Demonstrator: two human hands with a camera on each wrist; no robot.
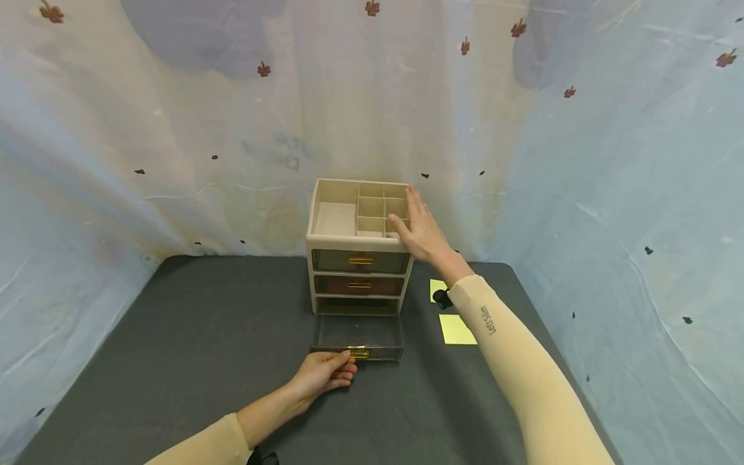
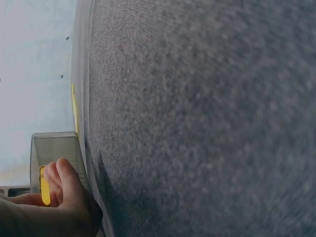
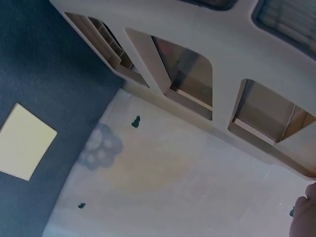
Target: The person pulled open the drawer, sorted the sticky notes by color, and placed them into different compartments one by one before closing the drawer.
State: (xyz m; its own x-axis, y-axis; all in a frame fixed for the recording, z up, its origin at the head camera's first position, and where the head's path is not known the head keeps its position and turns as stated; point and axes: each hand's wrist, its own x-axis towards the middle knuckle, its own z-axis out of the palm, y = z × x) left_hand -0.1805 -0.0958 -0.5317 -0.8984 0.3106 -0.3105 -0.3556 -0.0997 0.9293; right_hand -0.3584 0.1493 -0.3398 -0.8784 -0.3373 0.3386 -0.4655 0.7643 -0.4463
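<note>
A cream desktop drawer organizer (image 1: 337, 239) stands at the back of the dark table, with an open compartmented top and smoky see-through drawers. Its bottom drawer (image 1: 360, 330) is pulled out towards me, and nothing shows inside it. My left hand (image 1: 321, 376) pinches that drawer's gold handle (image 1: 361, 354) between thumb and fingers; the left wrist view also shows the handle (image 2: 45, 185). On the organizer's top right edge rests my right hand (image 1: 427, 236), fingers straight and thumb over the small compartments. Only part of the right hand (image 3: 303, 212) enters the right wrist view.
Two yellow sticky notes, one nearer (image 1: 457, 329) and one farther (image 1: 436, 289), lie right of the organizer, partly behind my right arm. Two upper drawers, one above (image 1: 331, 260) the other (image 1: 331, 285), are closed. A patterned curtain (image 1: 372, 116) hangs behind the table (image 1: 232, 323).
</note>
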